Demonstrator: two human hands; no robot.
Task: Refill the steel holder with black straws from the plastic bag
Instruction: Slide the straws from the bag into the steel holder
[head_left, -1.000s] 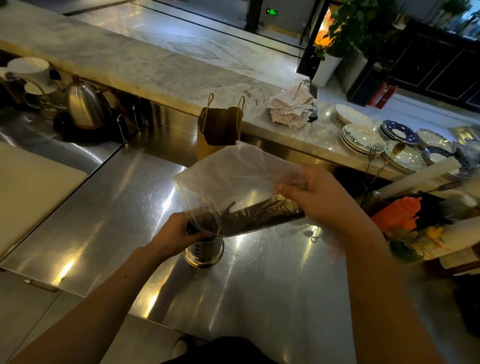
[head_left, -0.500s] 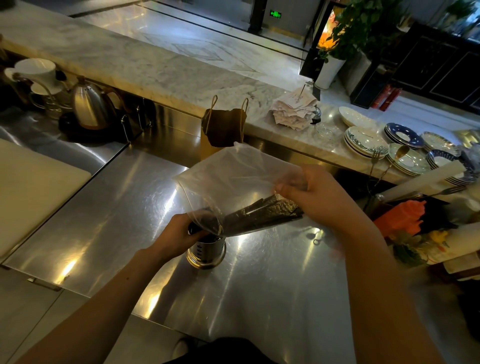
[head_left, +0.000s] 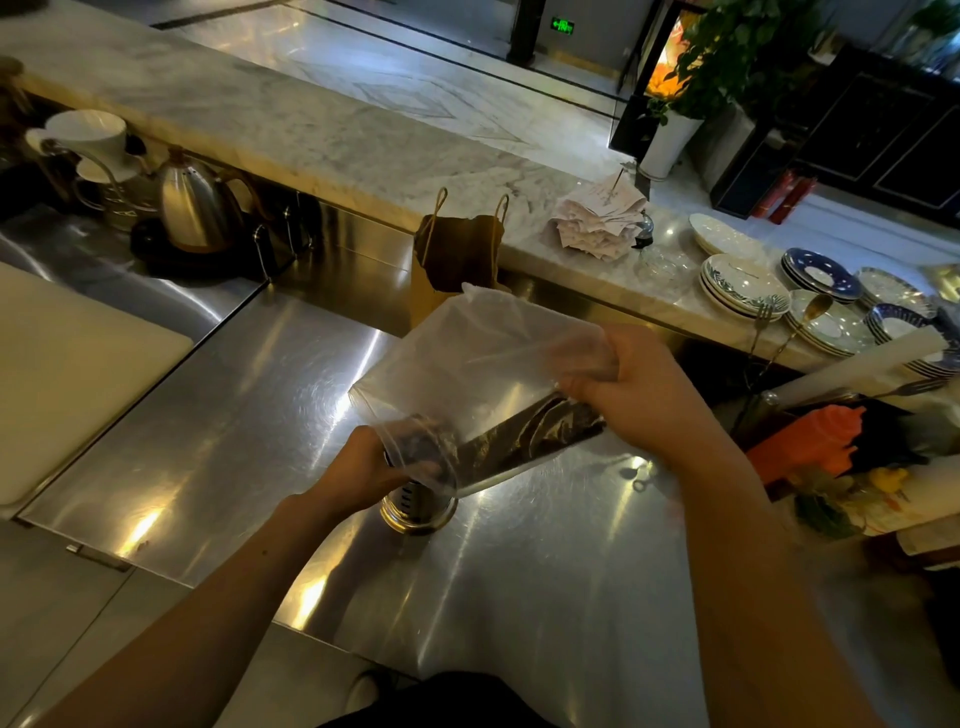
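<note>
Tipping plastic bag (head_left: 483, 364), right hand (head_left: 639, 395) pinching its far end, left hand (head_left: 371, 465) gripping mouth over steel holder (head_left: 415, 512); black straws (head_left: 524, 441) may jam or spill onto tabletop (head_left: 519, 597).

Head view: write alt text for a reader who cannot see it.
Two bare hands tilt a clear plastic bag of black straws over a steel holder on a steel counter: the left hand holds the bag's mouth at the holder, the right hand lifts the other end. Stacked plates sit on the marble ledge to the right.
</note>
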